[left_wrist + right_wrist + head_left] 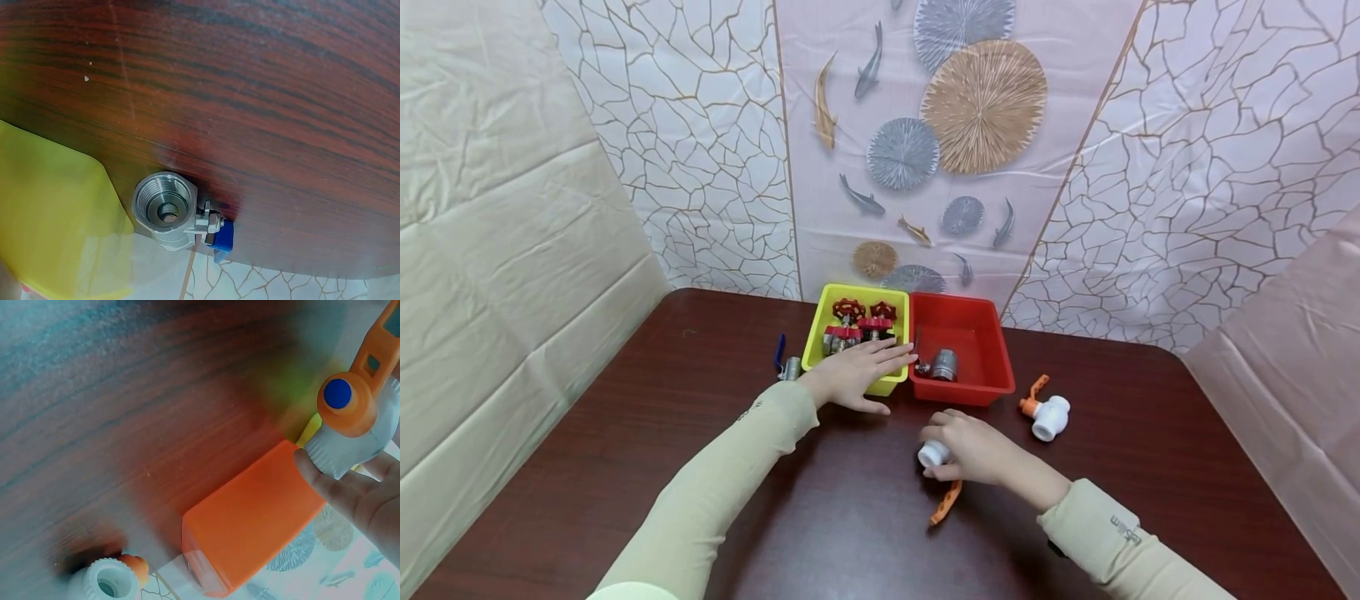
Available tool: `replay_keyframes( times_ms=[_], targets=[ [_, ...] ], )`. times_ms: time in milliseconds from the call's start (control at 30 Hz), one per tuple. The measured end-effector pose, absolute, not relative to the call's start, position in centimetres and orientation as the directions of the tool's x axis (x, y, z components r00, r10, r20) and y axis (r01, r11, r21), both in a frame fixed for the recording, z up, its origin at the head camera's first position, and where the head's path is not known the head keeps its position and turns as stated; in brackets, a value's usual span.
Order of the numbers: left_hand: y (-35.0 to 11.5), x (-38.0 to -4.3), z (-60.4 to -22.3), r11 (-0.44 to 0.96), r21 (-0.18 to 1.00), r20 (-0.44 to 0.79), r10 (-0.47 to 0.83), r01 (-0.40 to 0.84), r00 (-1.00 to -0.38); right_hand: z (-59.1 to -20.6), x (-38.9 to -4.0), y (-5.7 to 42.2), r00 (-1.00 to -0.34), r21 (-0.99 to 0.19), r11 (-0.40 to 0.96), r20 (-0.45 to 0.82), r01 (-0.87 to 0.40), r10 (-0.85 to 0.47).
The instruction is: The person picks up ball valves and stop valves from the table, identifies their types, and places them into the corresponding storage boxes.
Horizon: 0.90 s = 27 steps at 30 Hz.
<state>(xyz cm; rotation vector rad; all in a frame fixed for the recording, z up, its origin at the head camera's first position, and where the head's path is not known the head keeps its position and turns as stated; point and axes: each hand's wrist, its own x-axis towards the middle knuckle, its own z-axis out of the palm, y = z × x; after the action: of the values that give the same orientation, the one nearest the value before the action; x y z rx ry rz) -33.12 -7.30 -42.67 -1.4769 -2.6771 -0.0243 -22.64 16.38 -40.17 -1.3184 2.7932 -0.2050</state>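
Blue-handled metal ball valve (pixel 792 368) left of yellow bin (pixel 887 386). Left hand (pixel 857 372), fingers straight, over bin's near rim; contact unclear. Red bin (pixel 962 392) adjoins. Right hand (pixel 973 447) grips orange-handled white ball valve (pixel 933 454), nearer; second white valve (pixel 1051 417) right.

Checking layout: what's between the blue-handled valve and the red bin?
The yellow bin, its near side partly hidden by the left hand; head view shows it.
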Motion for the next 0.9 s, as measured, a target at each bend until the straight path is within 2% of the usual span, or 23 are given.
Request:
replay_keyframes(
  times_ms=[400,900],
  targets=[
    [-7.3,-33.1,-42.6,0.542,-0.024,0.079,0.838,0.84,-0.539,-38.9,-23.1,16.6,-0.589,-0.088,0.583,0.092,-0.808,-0.803],
    [-7.4,-33.1,-42.7,0.55,-0.022,0.075,0.833,0.835,-0.547,-37.5,-23.6,16.7,-0.58,-0.055,0.578,0.118,-0.814,-0.806]
  ],
)
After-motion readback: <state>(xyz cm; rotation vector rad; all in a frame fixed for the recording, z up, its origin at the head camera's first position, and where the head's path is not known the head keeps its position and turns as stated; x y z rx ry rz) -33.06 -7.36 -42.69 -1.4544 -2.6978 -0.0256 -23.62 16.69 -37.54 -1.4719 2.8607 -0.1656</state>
